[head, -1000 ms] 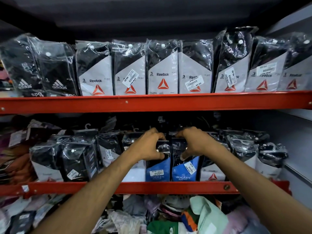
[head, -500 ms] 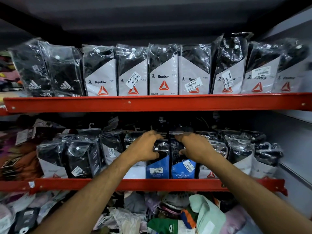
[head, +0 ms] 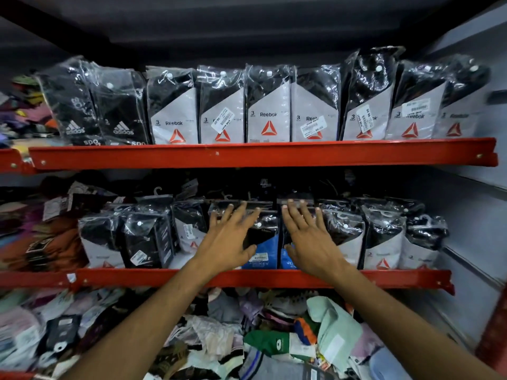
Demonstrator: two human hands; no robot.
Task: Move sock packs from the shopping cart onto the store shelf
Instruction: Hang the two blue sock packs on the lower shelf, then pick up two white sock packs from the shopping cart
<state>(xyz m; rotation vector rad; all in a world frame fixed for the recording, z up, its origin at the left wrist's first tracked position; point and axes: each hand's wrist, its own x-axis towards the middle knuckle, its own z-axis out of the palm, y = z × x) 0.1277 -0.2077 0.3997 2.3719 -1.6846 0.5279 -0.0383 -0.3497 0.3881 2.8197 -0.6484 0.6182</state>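
Hands flat, fingers spread, gripping nothing: left hand (head: 233,239) & right hand (head: 308,239) rest on blue packs (head: 260,255). I'd press evenly w/ both palms, seating them upright behind shelf lip (head: 247,278).

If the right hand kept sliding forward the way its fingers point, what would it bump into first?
Most likely the blue Jockey sock pack standing on the middle shelf. The right hand is open, fingers spread and aimed at that pack's dark top. Whether the palm already touches it is unclear, since depth is hard to judge.
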